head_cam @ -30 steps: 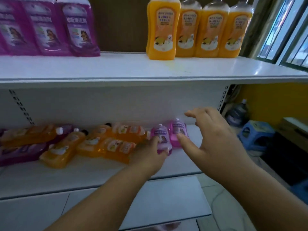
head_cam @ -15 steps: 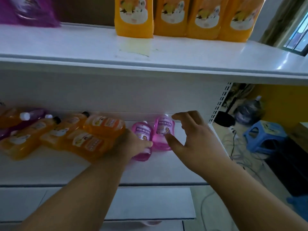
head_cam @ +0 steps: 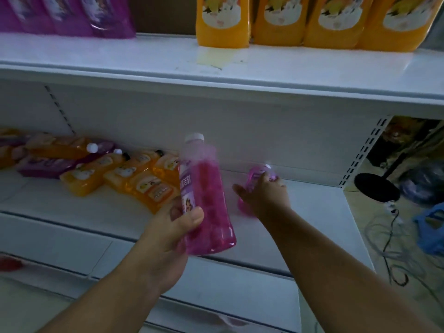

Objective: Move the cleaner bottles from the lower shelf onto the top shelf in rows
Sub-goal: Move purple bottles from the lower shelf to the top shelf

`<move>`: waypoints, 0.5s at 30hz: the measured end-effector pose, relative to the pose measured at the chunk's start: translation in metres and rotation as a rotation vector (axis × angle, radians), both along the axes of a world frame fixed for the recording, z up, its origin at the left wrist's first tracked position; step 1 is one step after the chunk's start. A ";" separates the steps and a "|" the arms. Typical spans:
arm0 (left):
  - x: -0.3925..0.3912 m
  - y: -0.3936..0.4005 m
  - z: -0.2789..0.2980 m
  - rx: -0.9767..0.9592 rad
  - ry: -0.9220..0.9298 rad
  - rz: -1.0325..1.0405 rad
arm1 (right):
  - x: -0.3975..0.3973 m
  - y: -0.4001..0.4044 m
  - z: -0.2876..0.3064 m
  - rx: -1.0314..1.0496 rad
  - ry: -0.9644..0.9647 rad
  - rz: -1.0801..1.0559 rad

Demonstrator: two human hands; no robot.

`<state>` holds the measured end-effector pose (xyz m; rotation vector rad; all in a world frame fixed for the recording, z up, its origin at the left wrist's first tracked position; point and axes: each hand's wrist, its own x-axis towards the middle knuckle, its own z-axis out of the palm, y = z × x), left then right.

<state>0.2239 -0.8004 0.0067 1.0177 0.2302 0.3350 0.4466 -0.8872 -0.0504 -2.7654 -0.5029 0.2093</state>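
Left hand (head_cam: pixel 173 227) grips 1 pink bottle (head_cam: pixel 206 200) upright, frame centre, lifted off the lower shelf (head_cam: pixel 72 212). Right hand (head_cam: pixel 266 195) fingers curl around a second pink bottle (head_cam: pixel 258 175) lying on that shelf, right of centre.

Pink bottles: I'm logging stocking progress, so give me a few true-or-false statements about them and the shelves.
1. The left hand grips a pink bottle lifted off the lower shelf. True.
2. The right hand hangs idle. False: it grips a second pink bottle on the lower shelf.
3. Orange bottles lie flat on the lower shelf. True.
4. The top shelf holds only purple bottles. False: upright orange bottles stand there too.
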 end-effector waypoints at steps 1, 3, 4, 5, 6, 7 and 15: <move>-0.002 0.002 0.004 0.006 0.016 -0.012 | 0.004 0.006 -0.004 0.004 0.019 -0.006; -0.007 0.007 0.011 0.049 0.043 -0.034 | 0.012 0.014 -0.006 0.012 0.054 -0.003; -0.009 0.009 0.012 0.066 0.055 -0.029 | 0.015 0.016 -0.004 -0.010 0.090 0.006; -0.011 0.012 0.012 0.073 0.066 -0.017 | 0.017 0.018 -0.002 -0.045 0.147 0.022; -0.014 0.015 0.011 0.072 0.072 -0.007 | 0.017 0.020 0.001 -0.077 0.214 0.041; -0.018 0.018 0.010 0.064 0.077 -0.003 | 0.015 0.021 0.004 -0.089 0.274 0.056; -0.075 0.056 0.009 0.022 0.084 -0.044 | -0.082 0.028 0.001 0.220 0.175 0.014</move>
